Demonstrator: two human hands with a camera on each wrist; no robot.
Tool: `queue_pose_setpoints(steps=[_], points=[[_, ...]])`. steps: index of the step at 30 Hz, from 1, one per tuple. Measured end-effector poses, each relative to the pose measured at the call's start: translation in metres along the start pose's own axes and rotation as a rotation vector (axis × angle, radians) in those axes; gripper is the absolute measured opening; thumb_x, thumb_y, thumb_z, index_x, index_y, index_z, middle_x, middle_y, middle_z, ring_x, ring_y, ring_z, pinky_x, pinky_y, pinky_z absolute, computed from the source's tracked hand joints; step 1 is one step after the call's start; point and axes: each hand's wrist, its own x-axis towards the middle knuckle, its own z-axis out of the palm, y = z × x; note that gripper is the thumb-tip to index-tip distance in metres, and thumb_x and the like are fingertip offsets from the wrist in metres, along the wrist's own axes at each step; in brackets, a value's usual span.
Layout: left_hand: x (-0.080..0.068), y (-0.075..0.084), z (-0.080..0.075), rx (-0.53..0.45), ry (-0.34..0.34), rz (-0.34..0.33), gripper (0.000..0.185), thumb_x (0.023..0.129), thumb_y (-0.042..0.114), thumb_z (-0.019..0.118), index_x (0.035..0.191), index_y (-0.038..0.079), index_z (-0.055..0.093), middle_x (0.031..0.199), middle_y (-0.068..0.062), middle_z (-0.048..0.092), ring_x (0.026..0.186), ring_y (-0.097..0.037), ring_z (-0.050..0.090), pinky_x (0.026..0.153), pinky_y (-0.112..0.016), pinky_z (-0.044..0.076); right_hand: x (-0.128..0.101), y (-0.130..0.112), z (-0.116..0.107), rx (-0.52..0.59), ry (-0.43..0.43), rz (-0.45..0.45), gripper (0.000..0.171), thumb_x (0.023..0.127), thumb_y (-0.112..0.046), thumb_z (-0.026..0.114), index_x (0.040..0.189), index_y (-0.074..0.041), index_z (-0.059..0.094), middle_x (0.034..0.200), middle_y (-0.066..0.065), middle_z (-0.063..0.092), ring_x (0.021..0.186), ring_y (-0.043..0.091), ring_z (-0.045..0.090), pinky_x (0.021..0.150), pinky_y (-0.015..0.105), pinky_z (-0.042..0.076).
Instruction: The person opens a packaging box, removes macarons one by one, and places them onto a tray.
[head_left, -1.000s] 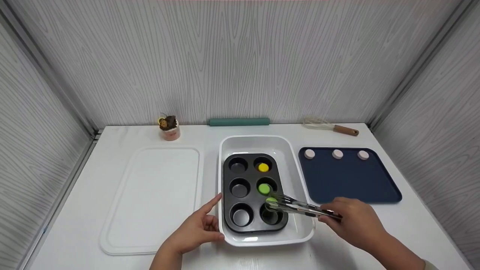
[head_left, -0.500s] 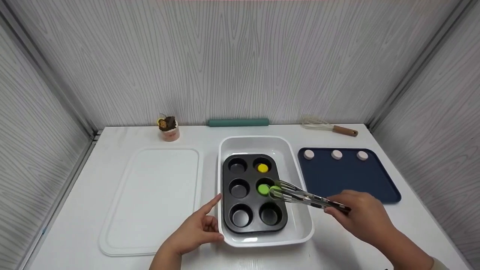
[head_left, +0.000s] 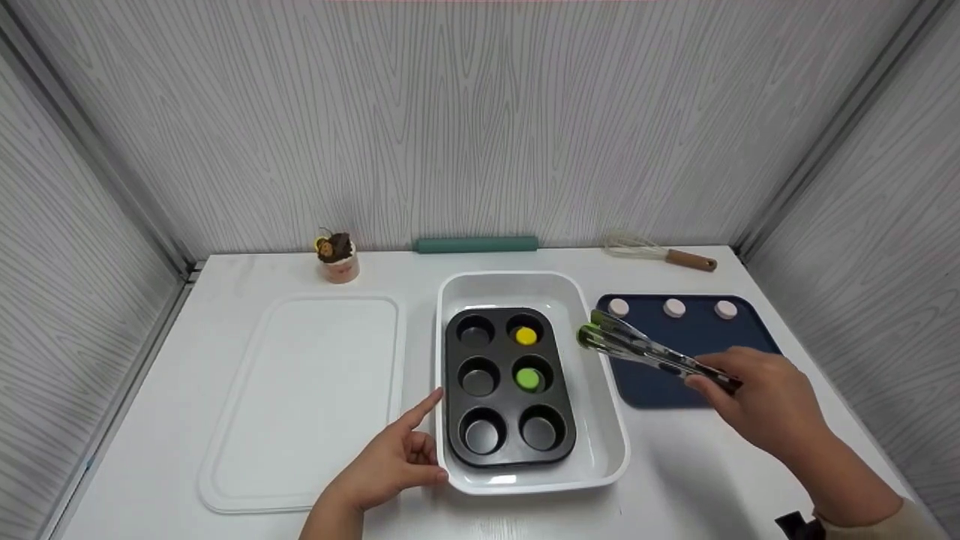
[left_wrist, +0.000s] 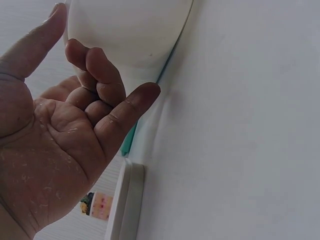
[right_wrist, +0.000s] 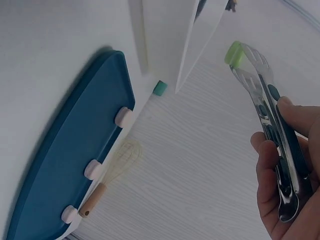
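Observation:
My right hand (head_left: pixel 776 401) grips metal tongs (head_left: pixel 664 358) above the gap between the white rectangular dish (head_left: pixel 616 454) and the navy tray (head_left: pixel 649 390). In the right wrist view, a green macaron (right_wrist: pixel 234 54) is pinched between the slotted tong tips. The dish bears a dark muffin tin (head_left: pixel 504 420). A yellow macaron (head_left: pixel 526 336) sits in the tin's far right cup, and another green macaron (head_left: pixel 528 379) in its middle right cup. At the dish's left wall, my left hand (head_left: pixel 386 461) touches with straight index finger and thumb; the other fingers bend loosely.
Three pale pink macarons (head_left: pixel 674 308) line the navy tray's far edge. A white board (head_left: pixel 307 397) lies left of the dish. Along the back stand a small dessert cup (head_left: pixel 341 268), a green rolling pin (head_left: pixel 476 245) and a whisk (head_left: pixel 690 260).
My right hand has lifted the tongs with the green macaron from over the tin's near right cups, moving right and toward the back. The left hand stays put.

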Motion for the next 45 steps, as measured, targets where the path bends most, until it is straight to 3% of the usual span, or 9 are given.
queue_pose_setpoints(steps=[10,23,30,36,45], points=[[0.0,-0.001,0.0,0.01,0.005,0.0,0.112,0.082,-0.004,0.084,0.171,0.009,0.016,0.084,-0.008,0.066,0.077,-0.015,0.061,0.073,-0.025,0.052,0.002,0.024,0.0,-0.056,-0.039,0.085,0.02,0.083,-0.016,0.09,0.099,-0.007,0.082,0.077,-0.002,0.066,0.06,0.009,0.048,0.05,0.033,0.037],[-0.001,-0.001,-0.001,-0.003,-0.003,0.019,0.112,0.082,-0.003,0.085,0.171,0.009,0.016,0.085,-0.009,0.067,0.077,-0.015,0.062,0.073,-0.025,0.052,-0.006,0.057,0.003,-0.056,-0.116,0.205,0.024,0.089,-0.019,0.085,0.105,-0.002,0.082,0.092,0.016,0.076,0.077,0.036,0.07,0.064,0.055,0.052],[-0.001,-0.003,-0.001,-0.007,0.0,0.021,0.112,0.082,-0.002,0.085,0.171,0.01,0.017,0.084,-0.009,0.067,0.077,-0.016,0.062,0.073,-0.025,0.052,-0.021,0.064,0.007,-0.058,-0.149,0.256,0.023,0.089,-0.02,0.085,0.104,-0.002,0.082,0.091,0.015,0.076,0.077,0.037,0.07,0.062,0.056,0.052],[0.0,-0.003,-0.001,-0.008,0.003,0.016,0.113,0.082,-0.003,0.085,0.171,0.011,0.017,0.084,-0.009,0.066,0.077,-0.016,0.062,0.072,-0.024,0.052,-0.037,0.063,0.015,-0.037,-0.234,0.321,0.027,0.092,-0.023,0.082,0.108,-0.001,0.081,0.099,0.019,0.076,0.084,0.042,0.072,0.065,0.058,0.055],[-0.001,-0.003,0.0,0.002,0.003,0.018,0.112,0.082,-0.003,0.084,0.171,0.011,0.017,0.084,-0.009,0.066,0.078,-0.016,0.062,0.073,-0.024,0.052,-0.054,0.064,0.023,-0.023,-0.324,0.379,0.031,0.094,-0.027,0.081,0.111,-0.001,0.081,0.106,0.023,0.074,0.084,0.039,0.073,0.063,0.054,0.055]])
